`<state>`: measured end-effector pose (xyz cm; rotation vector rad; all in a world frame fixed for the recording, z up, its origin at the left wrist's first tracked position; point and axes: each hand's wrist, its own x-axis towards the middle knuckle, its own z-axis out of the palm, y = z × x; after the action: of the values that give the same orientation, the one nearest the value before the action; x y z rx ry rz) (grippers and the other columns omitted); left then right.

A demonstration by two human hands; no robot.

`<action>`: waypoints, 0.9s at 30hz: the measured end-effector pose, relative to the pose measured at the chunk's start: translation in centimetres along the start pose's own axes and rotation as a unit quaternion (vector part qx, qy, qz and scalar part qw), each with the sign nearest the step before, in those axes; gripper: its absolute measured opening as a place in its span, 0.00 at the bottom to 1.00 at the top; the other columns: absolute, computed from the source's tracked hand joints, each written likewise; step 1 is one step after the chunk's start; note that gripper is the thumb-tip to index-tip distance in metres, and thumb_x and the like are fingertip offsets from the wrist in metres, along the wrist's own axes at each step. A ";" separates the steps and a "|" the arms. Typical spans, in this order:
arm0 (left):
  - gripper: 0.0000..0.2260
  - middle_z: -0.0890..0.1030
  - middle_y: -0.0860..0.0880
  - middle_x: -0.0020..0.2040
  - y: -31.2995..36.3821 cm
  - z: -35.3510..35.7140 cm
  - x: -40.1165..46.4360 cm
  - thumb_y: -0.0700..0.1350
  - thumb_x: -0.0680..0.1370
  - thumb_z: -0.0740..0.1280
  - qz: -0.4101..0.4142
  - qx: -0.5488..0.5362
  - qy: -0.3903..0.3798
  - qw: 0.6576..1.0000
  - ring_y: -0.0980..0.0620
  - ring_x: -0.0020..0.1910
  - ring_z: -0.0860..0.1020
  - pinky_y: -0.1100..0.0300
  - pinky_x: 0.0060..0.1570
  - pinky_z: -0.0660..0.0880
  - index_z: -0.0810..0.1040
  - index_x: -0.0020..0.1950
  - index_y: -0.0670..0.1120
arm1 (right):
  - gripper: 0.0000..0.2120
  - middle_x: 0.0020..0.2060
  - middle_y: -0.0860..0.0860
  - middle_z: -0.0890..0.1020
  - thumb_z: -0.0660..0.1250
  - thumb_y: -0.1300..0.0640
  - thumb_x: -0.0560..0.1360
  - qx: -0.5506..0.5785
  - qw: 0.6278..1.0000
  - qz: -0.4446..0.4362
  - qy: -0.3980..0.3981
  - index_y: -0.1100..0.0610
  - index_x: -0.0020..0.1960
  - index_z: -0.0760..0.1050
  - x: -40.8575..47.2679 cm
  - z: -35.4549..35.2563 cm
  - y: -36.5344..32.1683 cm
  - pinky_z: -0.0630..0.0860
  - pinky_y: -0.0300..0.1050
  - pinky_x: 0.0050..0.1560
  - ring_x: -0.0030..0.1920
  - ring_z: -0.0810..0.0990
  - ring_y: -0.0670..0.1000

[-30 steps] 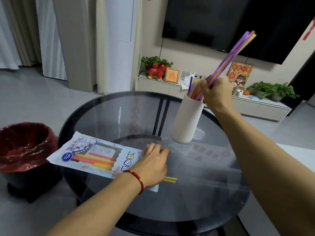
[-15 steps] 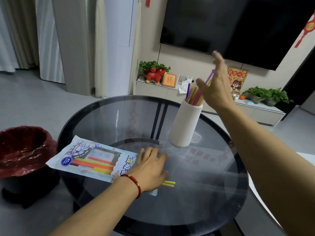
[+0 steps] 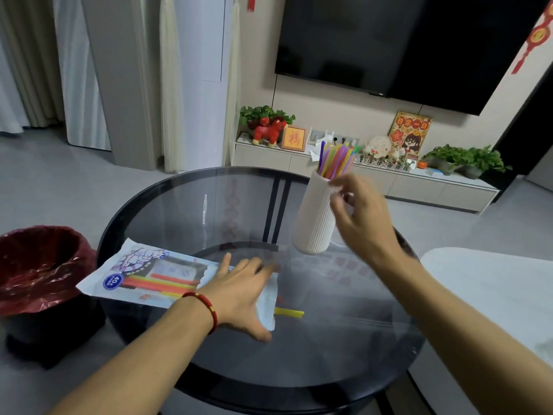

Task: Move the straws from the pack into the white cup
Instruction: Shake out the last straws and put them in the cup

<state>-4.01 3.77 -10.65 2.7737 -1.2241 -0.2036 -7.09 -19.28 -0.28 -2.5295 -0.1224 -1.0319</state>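
Round glass desk [image 3: 344, 348] with a dark rim, seen from above. White ribbed cup [image 3: 314, 217] upright on the far part of the desk, holding a bunch of coloured straws [image 3: 336, 158] that fan out above its rim.

Nearer than the cup and to its left, flat on the glass: pack [image 3: 149, 272], printed white and blue, its closed end reaching past the desk edge. Red, orange and yellow straws visible inside through the clear window. Yellow straw tips [image 3: 288, 312] poking out of the open end, lying on the glass nearer than the cup.

Left hand [image 3: 242, 292] palm down on the open end of the pack, fingers spread and flat, pressing rather than gripping; grip apart, nothing clamped. Red bracelet [image 3: 206, 308] on that wrist.

Right hand [image 3: 363, 218] in the air just right of the cup and partly in front of its wall, blurred. Fingers loosely curled toward the cup's rim, thumb and fingertips apart, nothing held. Contact with the cup cannot be told through the blur.

Far left of the cup, beside the desk on the floor: bin [image 3: 39, 265] lined with a red bag. Behind the cup, against the wall: low white cabinet [image 3: 419, 187] with plants and ornaments, dark screen [image 3: 404, 43] above.
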 end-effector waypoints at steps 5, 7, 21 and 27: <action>0.42 0.65 0.52 0.57 1.3 -0.6 0.5 0.65 0.62 0.70 0.000 0.046 0.060 0.997 0.48 0.54 0.72 0.44 0.66 0.66 0.63 0.70 0.49 | 0.10 0.53 0.47 0.83 0.61 0.51 0.84 0.112 0.960 0.188 -0.174 0.51 0.60 0.79 -9.0 2.8 1.7 0.80 0.41 0.52 0.51 0.80 0.42; 0.33 0.64 0.52 0.53 2.0 -1.0 0.5 0.64 0.62 0.72 0.007 0.045 0.071 0.996 0.50 0.45 0.68 0.54 0.51 0.68 0.68 0.61 0.50 | 0.12 0.54 0.46 0.83 0.59 0.50 0.85 0.161 0.937 0.236 -0.200 0.51 0.62 0.79 -10.6 3.5 1.7 0.82 0.50 0.56 0.53 0.82 0.45; 0.50 0.67 0.43 0.69 7.2 -3.6 0.0 0.45 0.61 0.78 0.136 0.338 0.199 0.910 0.43 0.63 0.71 0.35 0.73 0.54 0.57 0.77 0.40 | 0.17 0.42 0.58 0.84 0.57 0.53 0.84 0.544 0.656 0.457 -0.255 0.60 0.58 0.82 -12.5 4.9 -1.7 0.80 0.47 0.38 0.38 0.82 0.55; 0.53 0.64 0.45 0.71 7.3 -2.9 0.1 0.47 0.62 0.79 0.147 0.344 0.189 0.908 0.44 0.67 0.67 0.31 0.73 0.48 0.53 0.79 0.42 | 0.13 0.44 0.61 0.86 0.62 0.60 0.81 0.548 0.673 0.439 -0.234 0.66 0.59 0.81 -13.0 5.4 -1.2 0.77 0.40 0.33 0.38 0.85 0.53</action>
<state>-8.76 -1.05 -6.72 2.8465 -1.8276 0.9194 -13.30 -15.09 -12.27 -1.3044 0.2553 0.1644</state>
